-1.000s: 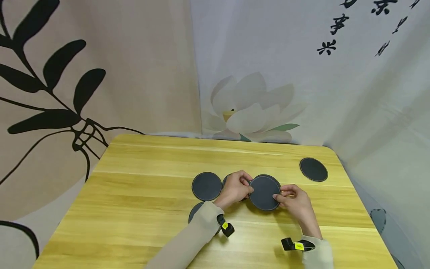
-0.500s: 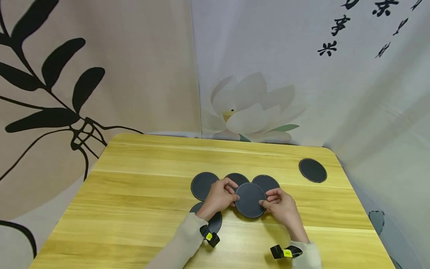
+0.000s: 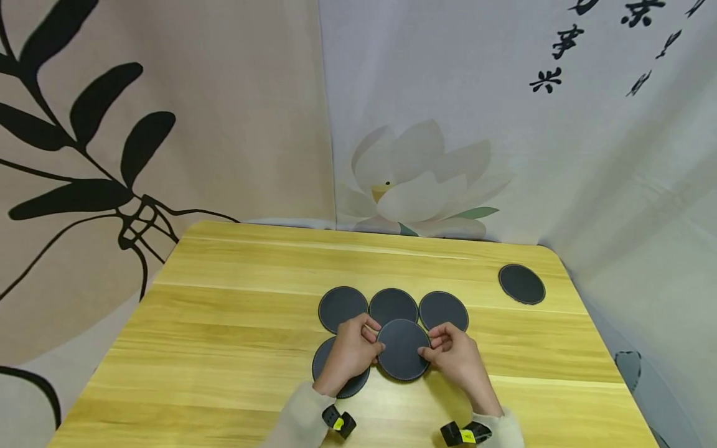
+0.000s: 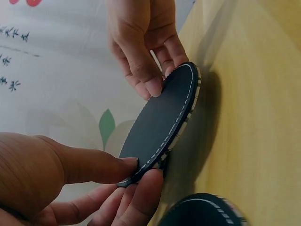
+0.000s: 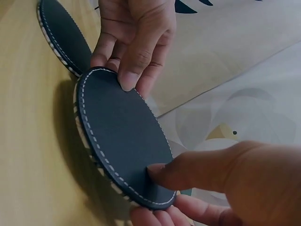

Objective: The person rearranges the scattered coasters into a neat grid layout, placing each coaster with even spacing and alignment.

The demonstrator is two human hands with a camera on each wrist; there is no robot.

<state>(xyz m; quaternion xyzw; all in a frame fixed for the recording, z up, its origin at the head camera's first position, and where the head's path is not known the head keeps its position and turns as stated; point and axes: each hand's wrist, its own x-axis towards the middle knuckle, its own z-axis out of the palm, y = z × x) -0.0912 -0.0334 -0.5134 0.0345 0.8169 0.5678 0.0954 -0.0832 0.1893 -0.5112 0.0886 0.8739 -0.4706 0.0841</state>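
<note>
A round black coaster with white stitching round its rim is held between both hands. My left hand pinches its left edge, thumb on top and fingers beneath. On the opposite edge my right hand has the same pinch. Seen from the left wrist, the coaster is tilted above the table and casts a shadow, its underside edge pale and patterned. Behind it lie three like coasters in a row: left, middle and right. Another coaster is partly hidden under my left hand and wrist.
A separate coaster lies near the far right corner of the wooden table. Printed cloth hangs behind the table's back edge. Each wrist wears a small black camera on a strap.
Both hands have carried the held coaster left and toward the person, away from over the right coaster of the row. The middle and right coasters of that row now show more fully.
</note>
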